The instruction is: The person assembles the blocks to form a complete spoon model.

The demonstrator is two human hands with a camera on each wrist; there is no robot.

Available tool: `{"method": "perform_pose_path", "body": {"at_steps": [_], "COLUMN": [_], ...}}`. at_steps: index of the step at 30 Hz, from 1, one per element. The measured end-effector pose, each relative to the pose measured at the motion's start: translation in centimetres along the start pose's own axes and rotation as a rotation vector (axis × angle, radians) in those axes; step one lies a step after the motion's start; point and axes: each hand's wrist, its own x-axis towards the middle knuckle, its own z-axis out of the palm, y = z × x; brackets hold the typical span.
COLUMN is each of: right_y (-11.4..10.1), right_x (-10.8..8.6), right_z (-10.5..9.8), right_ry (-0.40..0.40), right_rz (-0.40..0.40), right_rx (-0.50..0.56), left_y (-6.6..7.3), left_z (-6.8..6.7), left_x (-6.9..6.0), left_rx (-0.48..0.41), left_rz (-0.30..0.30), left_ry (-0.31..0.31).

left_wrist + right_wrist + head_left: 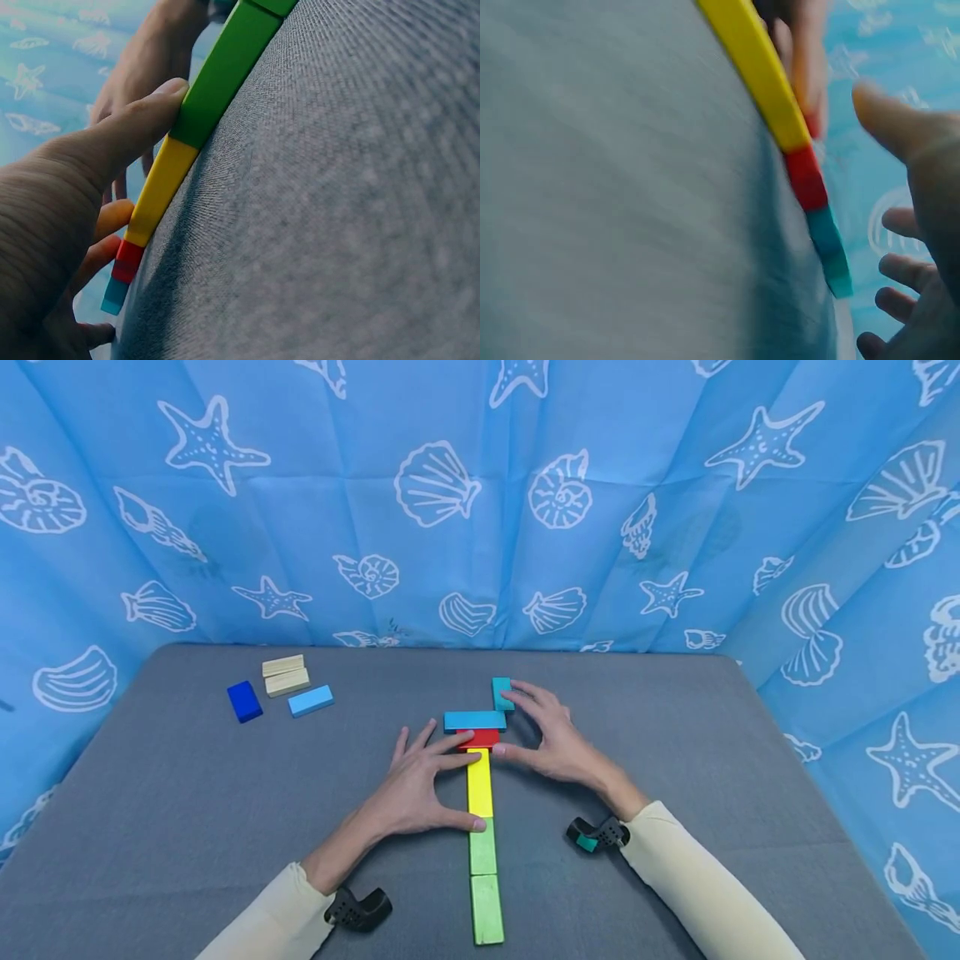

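At the far left of the grey counter (180, 827), a dark blue block (244, 702) lies at a slant. Just right of it are two pale wooden blocks (286, 677) side by side, and nearer the person, slightly farther right, a light blue block (311, 701). Next comes the left sleeve (262, 914), cream, with a black wrist device (358, 910) at its cuff. The left hand (420, 785) is spread beside the row of blocks: its thumb touches the farther green block (483, 847) near the yellow block (480, 783), and two fingertips rest at the yellow block and the red block (480, 738).

The row runs away from the person: the nearer green block (487, 910), the farther green one, yellow, then red set crosswise. Beyond red, a longer blue block (475, 720) also lies crosswise, and a teal block (502, 693) stands off its right end, pointing away. The right hand (551, 735) is spread, its fingers by the teal block and its thumb near the red one; whether the fingertips touch teal I cannot tell. Rightmost is the right sleeve (701, 877).
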Motion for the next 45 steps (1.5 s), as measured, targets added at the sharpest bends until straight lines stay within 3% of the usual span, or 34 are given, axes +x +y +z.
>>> {"method": "perform_pose_path", "body": {"at_steps": [5,15,30,34,37,40,45], "right_y": [-1.0,-1.3,-1.1,-1.0,-1.0,-1.1,-0.9], "right_x": [-1.9,-2.6,-2.6,-2.6,-2.6,-2.6,-2.6], "right_z": [1.0,1.8,2.1,2.1,2.1,2.1,2.1], "right_ry": [-0.1,-0.154,-0.148,-0.149,-0.147,-0.145,-0.148], "right_rz": [-0.054,-0.064,-0.06,-0.059,-0.052,-0.044,-0.053], "right_rx": [-0.071,-0.132,-0.148,-0.149,-0.14,-0.135,-0.135], "left_y": [0.0,0.0,-0.1,-0.1,-0.5,-1.7,-5.5], "left_z": [0.1,0.2,0.1,-0.3,-1.3,-2.8,-5.6], "left_x": [0.0,-0.1,0.0,0.0,0.0,-0.1,-0.8], "left_rx": [-0.003,0.001,0.003,-0.033,-0.067,-0.084,-0.061], "left_rz": [0.009,0.018,0.032,0.035,0.035,0.003,-0.127], "left_ry": [0.009,0.02,0.028,0.033,0.077,0.16,0.365]}}
